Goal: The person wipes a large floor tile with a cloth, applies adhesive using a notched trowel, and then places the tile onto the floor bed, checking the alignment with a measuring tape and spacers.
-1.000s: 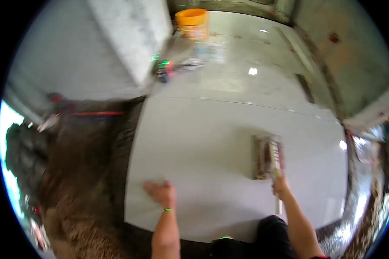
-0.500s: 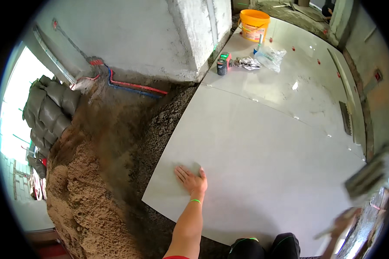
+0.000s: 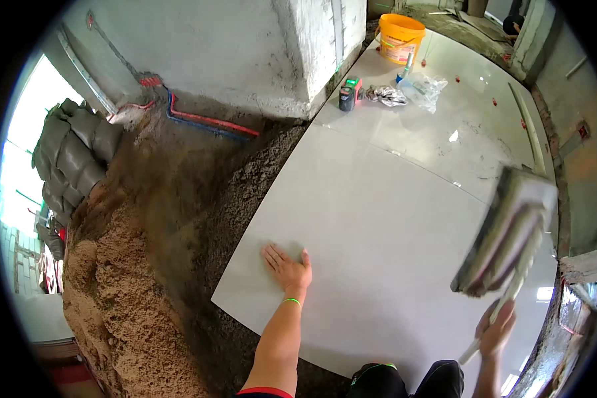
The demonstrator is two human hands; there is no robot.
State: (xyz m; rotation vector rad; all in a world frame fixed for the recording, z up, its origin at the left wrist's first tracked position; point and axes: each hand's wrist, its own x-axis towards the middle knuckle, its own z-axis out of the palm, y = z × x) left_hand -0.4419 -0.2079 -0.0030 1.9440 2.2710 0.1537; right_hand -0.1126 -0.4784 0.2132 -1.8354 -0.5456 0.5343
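Note:
My left hand [image 3: 288,272] lies flat with fingers stretched out on a large pale grey floor tile [image 3: 378,232], close to its left edge. On the right, my right hand [image 3: 495,328] is closed around the light-coloured handle of a mallet with a broad, rectangular grey head [image 3: 497,239]. The head is above the tile's right part, blurred by motion. I cannot tell whether it touches the tile. White clips stick up along the seam between this tile and the farther one [image 3: 438,136]. My knees [image 3: 438,379] are at the lower edge.
A yellow bucket [image 3: 399,41], a red-and-green device [image 3: 350,93] and a clear plastic bag [image 3: 423,91] stand or lie on the far tile. Rough mortar and a sand heap [image 3: 123,298] border the left side, with stacked grey sacks [image 3: 79,146] behind. A concrete column [image 3: 318,53] juts in.
The mallet has swung up from the lower right and inward over the tile, with my right hand following. My left hand stays pressed flat; the view has shifted slightly.

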